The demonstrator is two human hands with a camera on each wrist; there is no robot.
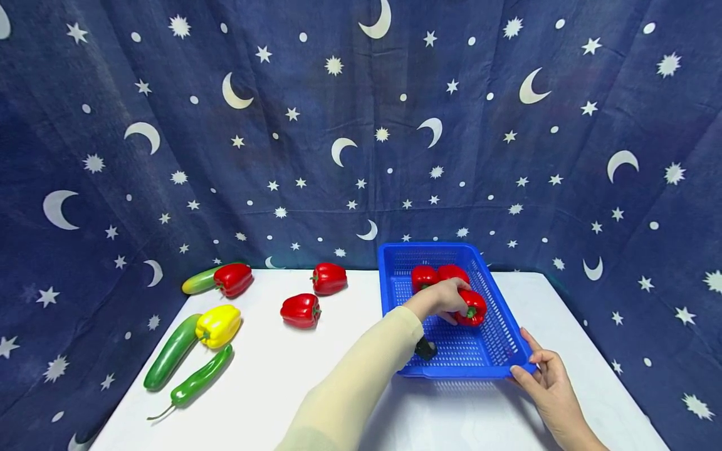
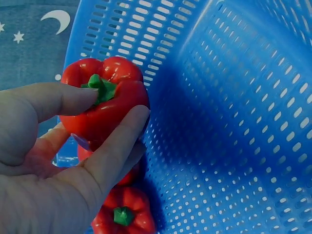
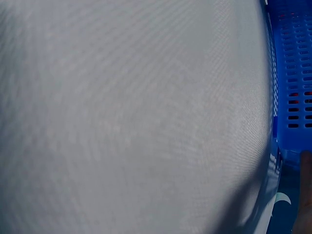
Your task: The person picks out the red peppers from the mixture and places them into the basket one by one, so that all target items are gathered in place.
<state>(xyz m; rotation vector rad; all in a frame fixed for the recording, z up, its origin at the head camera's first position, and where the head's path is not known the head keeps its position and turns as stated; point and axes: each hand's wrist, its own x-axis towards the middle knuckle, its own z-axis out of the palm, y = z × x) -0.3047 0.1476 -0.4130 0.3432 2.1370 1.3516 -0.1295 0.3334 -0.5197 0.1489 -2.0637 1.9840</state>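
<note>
The left hand (image 1: pixel 442 295) pinched one glossy, lobed red bell pepper (image 1: pixel 477 307), thumb against its green stem (image 2: pixel 105 90), inside a blue perforated plastic basket (image 1: pixel 451 371), near its right wall. The forearm, in a pale yellow sleeve (image 1: pixel 355 382), crossed the basket's near left corner. The right hand (image 1: pixel 549 385) gripped the basket's near right corner, thumb on the rim. Two more red peppers (image 1: pixel 424 276) lay toward its far edge.

On the white-covered table (image 1: pixel 254 394) were three other red peppers (image 1: pixel 329 279): two left of the basket, one by the far left corner beside one yellow-green cucumber (image 1: pixel 200 282). One yellow bell pepper (image 1: pixel 219 326), one dark green cucumber (image 1: pixel 172 352) and one long green chilli (image 1: pixel 202 376) lay along the left edge.
</note>
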